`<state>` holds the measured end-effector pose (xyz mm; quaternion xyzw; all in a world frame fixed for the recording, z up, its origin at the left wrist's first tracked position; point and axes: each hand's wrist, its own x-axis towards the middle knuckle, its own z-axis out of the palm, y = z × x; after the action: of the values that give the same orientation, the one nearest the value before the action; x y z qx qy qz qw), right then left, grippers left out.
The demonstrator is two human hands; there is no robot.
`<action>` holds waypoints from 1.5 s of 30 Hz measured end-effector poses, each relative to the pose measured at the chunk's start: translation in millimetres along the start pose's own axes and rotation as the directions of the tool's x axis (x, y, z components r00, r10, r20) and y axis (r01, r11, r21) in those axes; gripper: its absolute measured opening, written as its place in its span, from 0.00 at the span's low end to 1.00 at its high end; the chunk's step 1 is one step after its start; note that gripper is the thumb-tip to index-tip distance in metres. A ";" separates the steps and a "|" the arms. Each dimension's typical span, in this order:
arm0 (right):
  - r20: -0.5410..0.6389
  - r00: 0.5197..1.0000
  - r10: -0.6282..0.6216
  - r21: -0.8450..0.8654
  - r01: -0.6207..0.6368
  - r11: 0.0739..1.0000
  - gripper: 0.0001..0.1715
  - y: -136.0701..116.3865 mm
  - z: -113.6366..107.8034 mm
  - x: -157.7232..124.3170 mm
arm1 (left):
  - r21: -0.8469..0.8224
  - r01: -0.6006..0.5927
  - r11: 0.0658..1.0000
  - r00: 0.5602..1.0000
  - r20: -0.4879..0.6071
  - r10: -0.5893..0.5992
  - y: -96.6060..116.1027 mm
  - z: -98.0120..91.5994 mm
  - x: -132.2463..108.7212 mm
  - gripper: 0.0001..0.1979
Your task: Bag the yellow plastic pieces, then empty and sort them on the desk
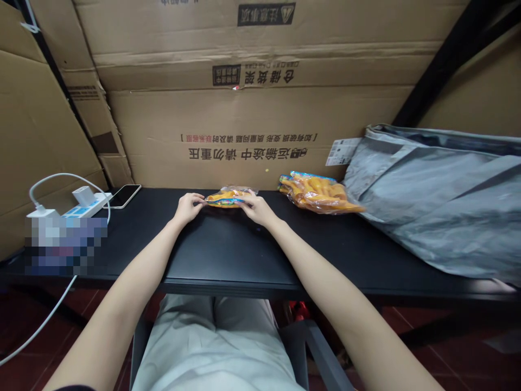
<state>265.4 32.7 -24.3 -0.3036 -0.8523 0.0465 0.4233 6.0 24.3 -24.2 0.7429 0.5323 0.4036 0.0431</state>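
Clear plastic meets the fingers: the right hand point(255, 208) has thumb and fingers closed on the right part of a packet of orange pieces point(222, 200), while the left hand point(189, 209) touches its left end, pinching or merely resting, I cannot tell. Between the hands, its long axis runs side to side near the back of the black table point(228, 255), neither hand clearly nearer. Rightward, well apart, a second packet point(317, 193) lies beside the grey bag point(439, 206).
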 end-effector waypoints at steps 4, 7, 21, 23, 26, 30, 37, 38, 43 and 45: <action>0.021 0.995 0.095 -0.051 -0.093 0.994 0.12 -1.0 -14.5 -0.4 | -0.163 -0.001 0.987 0.995 -0.099 -0.015 12.2 -5.2 -0.8 0.09; 0.139 0.982 0.129 -0.076 -0.120 0.990 0.15 -2.3 -21.5 -1.2 | -0.233 -0.005 0.973 0.993 -0.116 -0.023 18.5 -6.6 -2.9 0.11; 0.061 0.977 0.206 0.035 -0.208 0.978 0.09 -0.2 -13.8 -2.3 | -0.226 0.024 0.974 1.000 0.000 -0.025 2.4 0.3 -4.6 0.28; 0.035 0.973 0.230 0.021 -0.230 0.973 0.10 1.2 -13.3 -3.0 | -0.100 0.001 0.995 0.997 0.074 0.006 -4.6 0.5 -6.1 0.39; -0.001 0.966 0.259 -0.025 -0.259 0.966 0.11 2.6 -11.9 -3.4 | 0.077 -0.039 0.996 0.985 0.170 0.026 -10.9 0.3 -7.9 0.37; 0.031 0.951 0.307 -0.153 -0.299 0.942 0.13 0.1 -14.2 -1.5 | 0.172 -0.112 0.979 0.990 0.109 0.094 -5.8 0.5 -7.4 0.16; -0.070 0.906 0.417 -0.176 -0.422 0.889 0.22 -7.9 -29.1 3.9 | -0.195 0.067 0.978 0.998 0.024 -0.063 15.0 8.3 -5.6 0.26; -0.044 0.889 0.455 -0.061 -0.457 0.887 0.24 -9.4 -30.2 4.2 | -0.308 0.113 0.945 0.993 0.049 -0.103 17.1 9.4 -5.4 0.27; 0.152 0.816 0.558 0.581 -0.531 0.617 0.21 -19.2 -29.2 6.2 | -0.644 0.254 0.722 0.966 0.142 -0.214 23.6 12.3 -4.5 0.33; 0.154 0.793 0.590 0.697 -0.511 0.503 0.18 -22.1 -26.8 7.8 | -0.658 0.247 0.711 0.967 0.121 -0.224 25.2 13.2 -4.3 0.33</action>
<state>271.4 14.3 5.7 -0.3737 -0.6013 0.4862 0.5122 33.2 14.7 -23.0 0.6105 0.4415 0.5464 0.3657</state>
